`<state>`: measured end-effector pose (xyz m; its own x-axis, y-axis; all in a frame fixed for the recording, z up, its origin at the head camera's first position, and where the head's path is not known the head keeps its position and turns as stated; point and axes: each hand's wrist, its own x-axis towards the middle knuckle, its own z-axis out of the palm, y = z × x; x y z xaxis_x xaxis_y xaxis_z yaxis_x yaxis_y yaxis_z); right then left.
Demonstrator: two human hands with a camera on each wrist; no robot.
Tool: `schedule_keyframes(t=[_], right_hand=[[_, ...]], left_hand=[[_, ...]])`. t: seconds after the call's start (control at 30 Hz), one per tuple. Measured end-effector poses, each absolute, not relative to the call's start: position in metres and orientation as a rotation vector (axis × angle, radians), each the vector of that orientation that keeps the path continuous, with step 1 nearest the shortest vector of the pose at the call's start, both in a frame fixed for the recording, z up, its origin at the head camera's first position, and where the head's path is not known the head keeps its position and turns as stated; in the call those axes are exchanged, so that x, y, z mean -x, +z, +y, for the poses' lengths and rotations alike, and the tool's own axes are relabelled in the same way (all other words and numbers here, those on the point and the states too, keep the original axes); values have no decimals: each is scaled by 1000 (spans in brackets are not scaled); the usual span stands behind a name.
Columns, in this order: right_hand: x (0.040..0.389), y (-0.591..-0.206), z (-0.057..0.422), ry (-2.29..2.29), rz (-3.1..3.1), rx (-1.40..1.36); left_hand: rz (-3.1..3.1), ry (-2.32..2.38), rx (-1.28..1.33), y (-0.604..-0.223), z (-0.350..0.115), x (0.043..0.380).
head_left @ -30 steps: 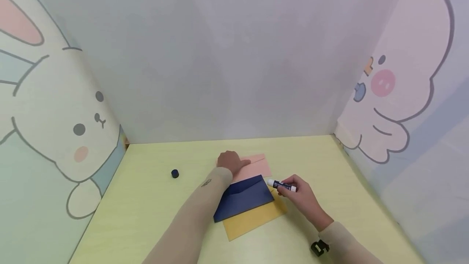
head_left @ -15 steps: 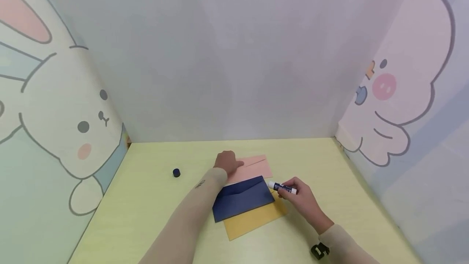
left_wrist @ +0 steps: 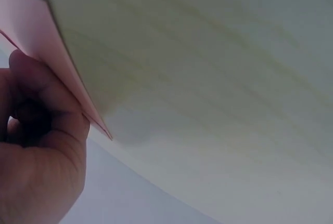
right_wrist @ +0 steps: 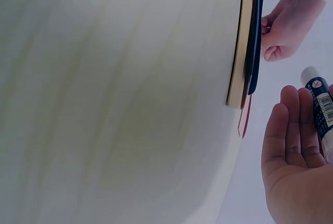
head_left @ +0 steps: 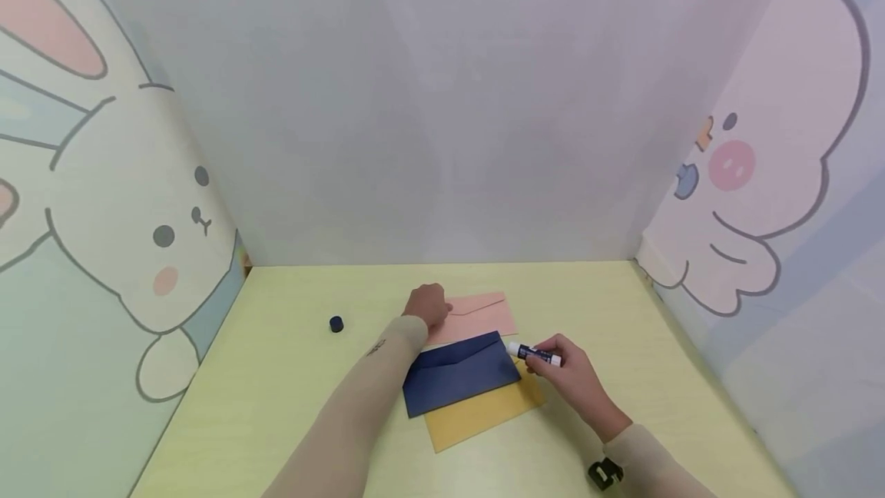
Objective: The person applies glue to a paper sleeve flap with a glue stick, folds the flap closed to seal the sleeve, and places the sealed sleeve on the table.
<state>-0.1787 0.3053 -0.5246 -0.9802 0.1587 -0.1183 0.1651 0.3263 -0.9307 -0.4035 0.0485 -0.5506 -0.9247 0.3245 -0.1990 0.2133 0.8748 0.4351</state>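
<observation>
In the head view my left hand (head_left: 426, 306) is at the left end of a pink envelope (head_left: 484, 315), its fingers curled. The left wrist view shows that thumb and a finger at the edge of the pink envelope (left_wrist: 60, 47). Nearer me lies a dark blue envelope (head_left: 459, 376), overlapping a yellow envelope (head_left: 484, 415) beneath it. My right hand (head_left: 577, 379) holds a glue stick (head_left: 535, 354) with a dark label and white ends, just right of the blue envelope. In the right wrist view the glue stick (right_wrist: 321, 102) lies across the fingers, partly cut off.
A small dark cap (head_left: 336, 324) stands on the pale yellow table (head_left: 276, 398), left of the envelopes. A black buckle-like piece (head_left: 605, 473) is by the right wrist. Walls with cartoon animals enclose the table at both sides, and a plain wall (head_left: 429, 137) at the back.
My left hand has shifted slightly left along the pink envelope, and its thumb has drawn in. The right hand with the glue stick has hardly moved. The head view has turned a little.
</observation>
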Motion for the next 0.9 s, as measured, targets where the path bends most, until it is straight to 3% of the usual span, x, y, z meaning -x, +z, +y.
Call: schedule_keyframes(t=[0.6, 0.9], right_hand=[[176, -524, 304, -1791, 2556, -328], [177, -524, 305, -1801, 2560, -279]], left_hand=[[2755, 573, -474, -549, 47, 405], [2698, 713, -371, -549, 54, 404]])
